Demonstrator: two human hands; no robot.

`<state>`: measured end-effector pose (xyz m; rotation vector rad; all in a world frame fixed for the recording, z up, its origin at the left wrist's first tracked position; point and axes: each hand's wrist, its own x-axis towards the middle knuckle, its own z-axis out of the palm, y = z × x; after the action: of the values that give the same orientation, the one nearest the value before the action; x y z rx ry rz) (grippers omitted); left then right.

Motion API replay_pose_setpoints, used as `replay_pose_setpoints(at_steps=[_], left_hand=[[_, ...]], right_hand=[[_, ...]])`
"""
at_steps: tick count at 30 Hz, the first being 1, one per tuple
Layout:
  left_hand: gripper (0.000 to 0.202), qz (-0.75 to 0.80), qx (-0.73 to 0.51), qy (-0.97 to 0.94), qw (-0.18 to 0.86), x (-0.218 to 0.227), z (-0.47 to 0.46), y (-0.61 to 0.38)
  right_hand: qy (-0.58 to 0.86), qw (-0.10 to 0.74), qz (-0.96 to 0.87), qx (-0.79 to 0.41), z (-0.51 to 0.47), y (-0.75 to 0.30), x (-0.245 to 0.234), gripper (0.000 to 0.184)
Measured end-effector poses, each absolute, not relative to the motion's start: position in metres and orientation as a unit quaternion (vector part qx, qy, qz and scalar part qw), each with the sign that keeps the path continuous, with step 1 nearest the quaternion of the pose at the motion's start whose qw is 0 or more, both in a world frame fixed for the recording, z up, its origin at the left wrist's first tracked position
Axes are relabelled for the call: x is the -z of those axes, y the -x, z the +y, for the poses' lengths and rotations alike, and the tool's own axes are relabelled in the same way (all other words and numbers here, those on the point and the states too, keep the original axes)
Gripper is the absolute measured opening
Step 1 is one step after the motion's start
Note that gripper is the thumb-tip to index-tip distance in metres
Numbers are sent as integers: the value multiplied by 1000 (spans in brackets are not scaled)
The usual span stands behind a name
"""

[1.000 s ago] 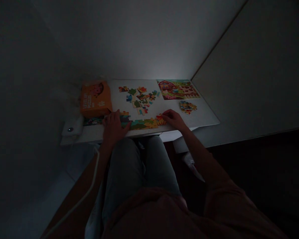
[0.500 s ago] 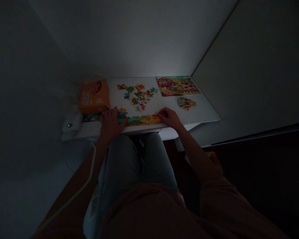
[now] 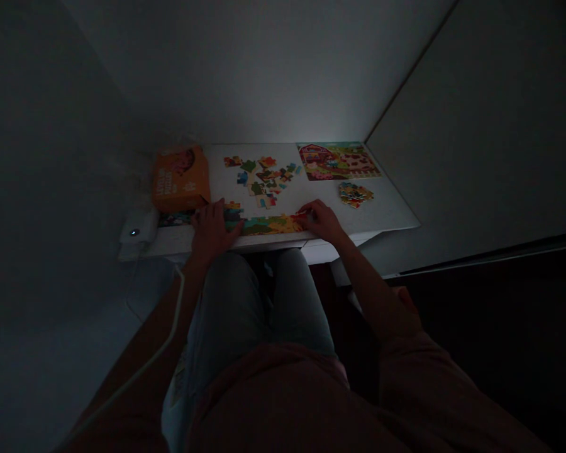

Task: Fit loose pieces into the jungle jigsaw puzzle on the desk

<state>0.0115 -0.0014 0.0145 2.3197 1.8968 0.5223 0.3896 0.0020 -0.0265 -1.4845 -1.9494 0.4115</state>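
Observation:
Along the front edge of the white table point(image 3: 377, 220) runs a joined strip of jigsaw puzzle point(image 3: 268, 226), green at the left and yellow to red at the right. My left hand point(image 3: 212, 231) lies on the strip's left part with its fingers spread, covering some of it. At the strip's right end, my right hand point(image 3: 321, 220) has its fingers bent together around a reddish puzzle piece point(image 3: 300, 217); the fingers hide part of it. Several loose puzzle pieces point(image 3: 259, 187) lie scattered beyond the strip.
An orange puzzle box point(image 3: 181, 182) stands at the left. A farm picture sheet point(image 3: 337, 162) lies at the back right, with a heap of pieces point(image 3: 355, 195) in front of it. A white device point(image 3: 139, 229) with a cable sits at the left corner.
The view has shifted slightly. My right fingers have moved a little at the strip's right end. My left hand stays in place on the strip.

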Motion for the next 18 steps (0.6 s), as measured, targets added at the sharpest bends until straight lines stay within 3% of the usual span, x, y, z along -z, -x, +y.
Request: replay_pose_setpoints(at_steps=[8, 18], left_hand=[[90, 617, -168, -767, 53, -18, -2, -11], [88, 616, -161, -770, 40, -15, -2, -10]], right_hand=[[558, 313, -755, -145, 2, -391, 28, 33], [565, 306, -755, -129, 2, -390, 29, 40]])
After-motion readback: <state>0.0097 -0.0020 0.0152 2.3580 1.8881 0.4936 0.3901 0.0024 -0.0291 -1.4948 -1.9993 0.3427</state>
